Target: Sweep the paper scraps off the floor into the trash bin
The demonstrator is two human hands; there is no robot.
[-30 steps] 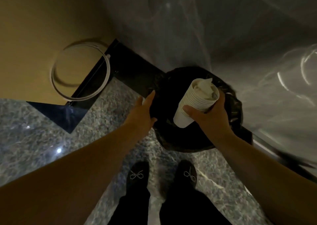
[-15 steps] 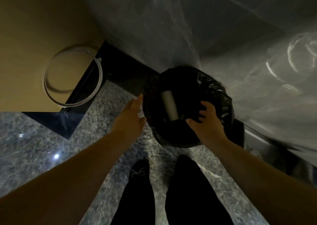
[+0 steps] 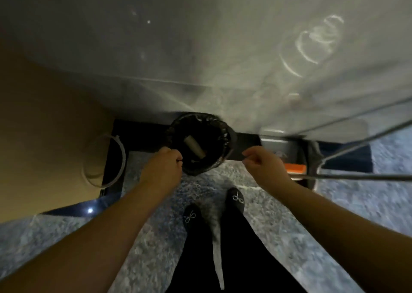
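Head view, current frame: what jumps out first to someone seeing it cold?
The black-lined trash bin against the wall at centre, with a pale stack of paper cups lying tilted inside it. The left hand is curled at the bin's near-left rim, though actual contact is unclear; the right hand is loosely closed to the bin's right, apart from it. An orange-and-grey object, blurred, sits at the wall further right.

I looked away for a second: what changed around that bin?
The right hand let go of the stack of paper cups, which now lies inside the trash bin, and drew back to the right, empty. The left hand closed on the bin's rim. The bin stayed against the wall.
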